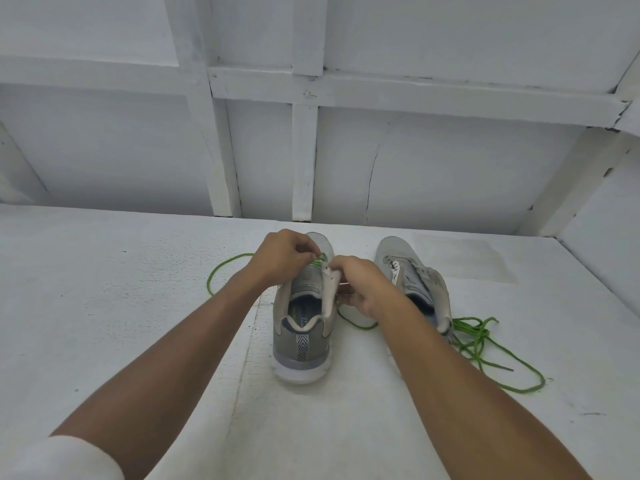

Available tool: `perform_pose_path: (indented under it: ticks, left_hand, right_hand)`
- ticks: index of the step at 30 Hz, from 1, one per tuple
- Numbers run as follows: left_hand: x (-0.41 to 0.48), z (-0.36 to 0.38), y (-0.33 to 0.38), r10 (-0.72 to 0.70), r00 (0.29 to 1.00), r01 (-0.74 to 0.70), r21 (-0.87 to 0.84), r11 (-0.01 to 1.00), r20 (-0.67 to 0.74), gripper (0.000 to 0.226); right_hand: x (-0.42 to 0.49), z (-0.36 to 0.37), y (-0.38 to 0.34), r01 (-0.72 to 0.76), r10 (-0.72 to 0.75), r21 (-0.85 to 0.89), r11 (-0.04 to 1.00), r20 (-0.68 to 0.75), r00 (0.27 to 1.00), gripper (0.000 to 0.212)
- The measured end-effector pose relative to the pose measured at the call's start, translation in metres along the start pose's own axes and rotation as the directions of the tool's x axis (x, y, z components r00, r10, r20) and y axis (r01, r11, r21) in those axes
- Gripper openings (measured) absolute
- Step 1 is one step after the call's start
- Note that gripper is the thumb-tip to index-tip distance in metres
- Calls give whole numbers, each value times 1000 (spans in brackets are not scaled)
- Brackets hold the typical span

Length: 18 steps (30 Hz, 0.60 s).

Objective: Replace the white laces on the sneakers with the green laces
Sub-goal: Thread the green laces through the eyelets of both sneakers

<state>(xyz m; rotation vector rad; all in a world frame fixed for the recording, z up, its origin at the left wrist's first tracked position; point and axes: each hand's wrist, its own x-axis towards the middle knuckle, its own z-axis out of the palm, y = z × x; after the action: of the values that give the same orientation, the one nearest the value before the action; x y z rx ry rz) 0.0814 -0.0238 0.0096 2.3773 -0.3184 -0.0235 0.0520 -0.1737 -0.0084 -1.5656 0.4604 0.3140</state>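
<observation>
Two grey sneakers stand heel-toward-me on the white surface. Over the left sneaker (303, 327) my left hand (282, 258) pinches a green lace (211, 275) near the front eyelets; the lace loops out to the left across the surface. My right hand (362, 287) grips the right eyelet flap of the same shoe, and a strand of green lace trails below it. The right sneaker (415, 282) has no lace in it. A second green lace (485, 344) lies tangled beside its heel. No white laces are in view.
A white panelled wall (304, 161) with wooden battens rises just behind the shoes. A side wall (602, 216) closes the right. The white surface (138, 323) stretches left and toward me.
</observation>
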Motion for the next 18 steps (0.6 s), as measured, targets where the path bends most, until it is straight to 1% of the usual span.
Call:
perform_pose_path:
  ticks: [6, 15, 18]
  left_hand:
    - [1, 1, 0, -5, 1000, 5, 43, 999, 6, 16]
    - [1, 1, -1, -5, 1000, 5, 50, 999, 7, 16]
    - [0, 1, -1, -11, 1000, 10, 50, 999, 6, 16]
  right_hand:
    - [1, -3, 6, -47, 44, 159, 986, 17, 999, 9]
    - [0, -5, 8, -60, 57, 232, 971, 20, 998, 12]
    - [1, -7, 10, -88, 88, 267, 960, 11, 996, 11]
